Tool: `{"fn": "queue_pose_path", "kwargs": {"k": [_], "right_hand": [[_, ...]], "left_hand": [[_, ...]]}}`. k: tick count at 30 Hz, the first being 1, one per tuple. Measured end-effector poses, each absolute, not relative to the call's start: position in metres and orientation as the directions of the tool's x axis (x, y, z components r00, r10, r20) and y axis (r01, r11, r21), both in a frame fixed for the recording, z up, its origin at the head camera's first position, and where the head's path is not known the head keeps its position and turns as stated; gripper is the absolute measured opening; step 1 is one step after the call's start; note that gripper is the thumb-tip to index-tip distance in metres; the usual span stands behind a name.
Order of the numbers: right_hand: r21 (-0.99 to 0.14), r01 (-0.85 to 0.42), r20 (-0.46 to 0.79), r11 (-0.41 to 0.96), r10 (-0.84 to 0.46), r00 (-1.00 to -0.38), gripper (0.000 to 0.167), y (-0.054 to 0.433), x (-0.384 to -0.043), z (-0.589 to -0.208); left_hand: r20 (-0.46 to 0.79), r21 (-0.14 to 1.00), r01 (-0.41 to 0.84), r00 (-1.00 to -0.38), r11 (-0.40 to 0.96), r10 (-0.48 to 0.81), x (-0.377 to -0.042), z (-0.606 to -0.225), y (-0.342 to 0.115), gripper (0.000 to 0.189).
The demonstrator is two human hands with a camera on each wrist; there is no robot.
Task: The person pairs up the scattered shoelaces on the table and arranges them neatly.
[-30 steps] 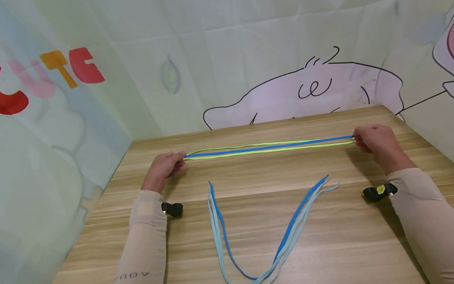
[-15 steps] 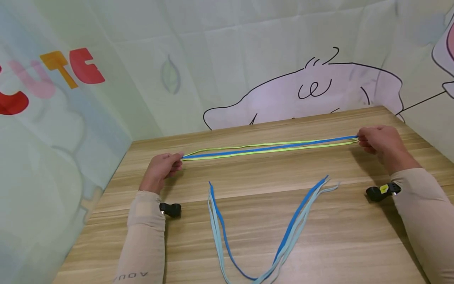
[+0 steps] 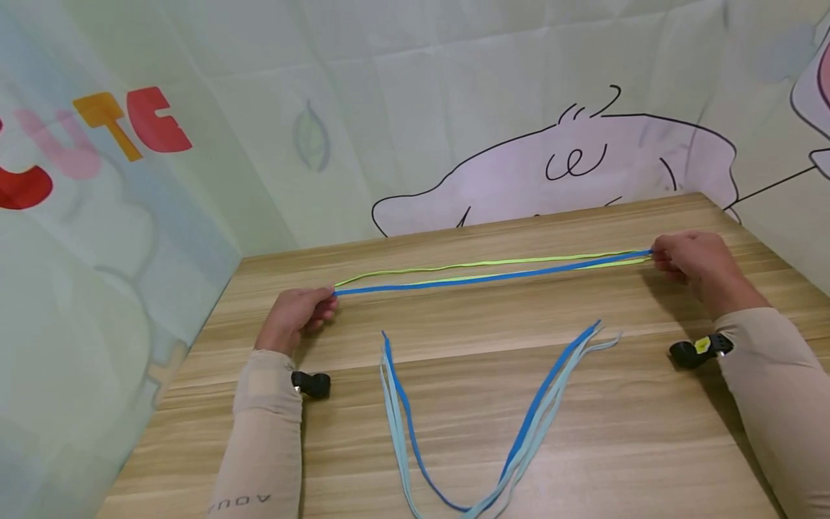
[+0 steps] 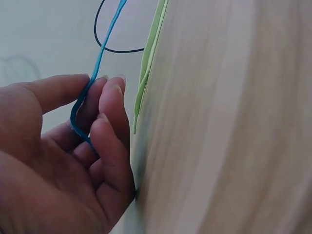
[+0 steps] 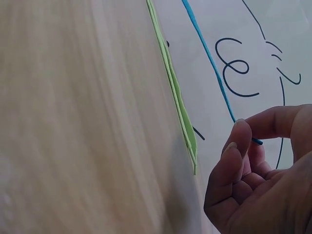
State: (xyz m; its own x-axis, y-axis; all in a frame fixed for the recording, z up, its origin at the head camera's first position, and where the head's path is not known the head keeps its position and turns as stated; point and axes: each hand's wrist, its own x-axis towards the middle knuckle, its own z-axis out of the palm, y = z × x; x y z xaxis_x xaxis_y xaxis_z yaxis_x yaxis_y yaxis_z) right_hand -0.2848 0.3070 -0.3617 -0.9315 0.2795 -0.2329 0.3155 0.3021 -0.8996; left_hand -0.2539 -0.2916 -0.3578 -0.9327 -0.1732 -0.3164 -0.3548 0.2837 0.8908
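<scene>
A blue shoelace [image 3: 493, 277] runs taut between my two hands across the far part of the table. My left hand [image 3: 295, 317] pinches one end between thumb and fingertips; in the left wrist view its tail [image 4: 75, 114] bends into the palm. At the other end my right hand [image 3: 700, 263] pinches the lace, and in the right wrist view a short dark tip [image 5: 257, 141] pokes out past the fingers. Light green shoelaces [image 3: 467, 265] lie on the tabletop just beneath the blue one. Neither wrist view shows a hand gripping the green laces.
Nearer the front, another blue lace [image 3: 415, 447] and pale blue laces [image 3: 397, 425] form a U on the wooden table [image 3: 350, 418]. A printed cloth [image 3: 415, 130] hangs along the back and left. Small black cameras [image 3: 313, 385] sit on both wrists.
Both hands moved slightly apart at first. Since then my left hand has dropped a little toward the front, and the blue lace's left part now lies over the nearer green strand.
</scene>
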Motion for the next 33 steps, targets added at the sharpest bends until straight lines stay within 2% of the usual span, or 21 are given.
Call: {"fn": "queue_pose_path", "kwargs": {"k": [5, 14, 28, 33], "right_hand": [[-0.905, 0.322, -0.247, 0.278, 0.273, -0.930, 0.012, 0.3086, -0.2865, -0.3630], [-0.877, 0.350, -0.274, 0.328, 0.257, -0.927, 0.031, 0.3069, -0.2871, -0.3627], [-0.872, 0.355, -0.273, 0.338, 0.266, -0.924, 0.027, 0.3062, -0.2856, -0.3631], [-0.895, 0.321, -0.245, 0.310, 0.261, -0.934, 0.012, 0.3089, -0.2852, -0.3637]], "left_hand": [[-0.328, 0.881, -0.363, -0.931, 0.304, -0.161, -0.2525, -0.3585, -0.2925, 0.032], [-0.324, 0.889, -0.355, -0.934, 0.289, -0.150, -0.2522, -0.3608, -0.2942, 0.028], [-0.316, 0.906, -0.358, -0.927, 0.228, -0.201, -0.2523, -0.3594, -0.2988, 0.040], [-0.314, 0.915, -0.354, -0.926, 0.196, -0.209, -0.2521, -0.3593, -0.3005, 0.041]]}}
